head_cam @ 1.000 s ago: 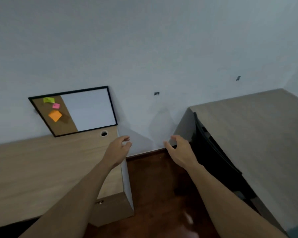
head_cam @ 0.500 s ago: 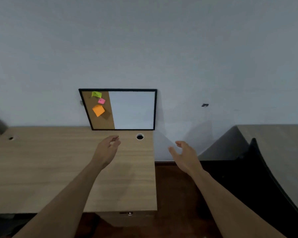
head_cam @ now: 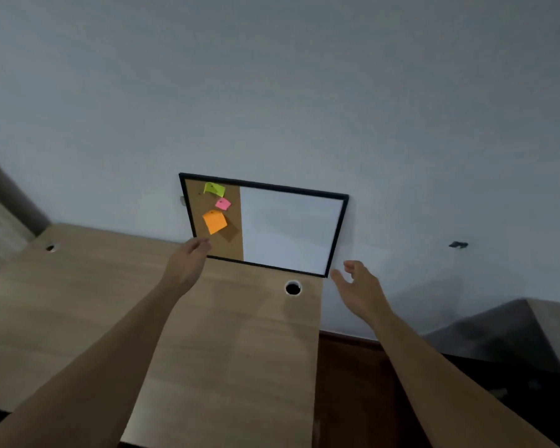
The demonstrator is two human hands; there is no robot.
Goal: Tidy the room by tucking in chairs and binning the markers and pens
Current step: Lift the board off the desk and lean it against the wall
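Note:
My left hand (head_cam: pixel 188 261) hovers over the wooden desk (head_cam: pixel 78 302), fingers loosely curled and holding nothing, just in front of the notice board's lower left corner. My right hand (head_cam: pixel 358 286) is held out past the desk's right edge, fingers apart and empty. No marker, pen or bin shows in the head view. The black chair is barely visible as a dark shape (head_cam: pixel 514 392) at the lower right, beside the grey desk.
A black-framed cork and white notice board (head_cam: pixel 291 234) with three coloured sticky notes leans on the wall at the desk's back. A cable hole (head_cam: pixel 293 288) sits near the desk's right edge. A second, grey desk (head_cam: pixel 556 321) stands at the right, with dark wooden floor (head_cam: pixel 346 383) between them.
My view has swung left, from the grey desk and black chair to the wooden desk and notice board. Both hands have stayed out in front, empty.

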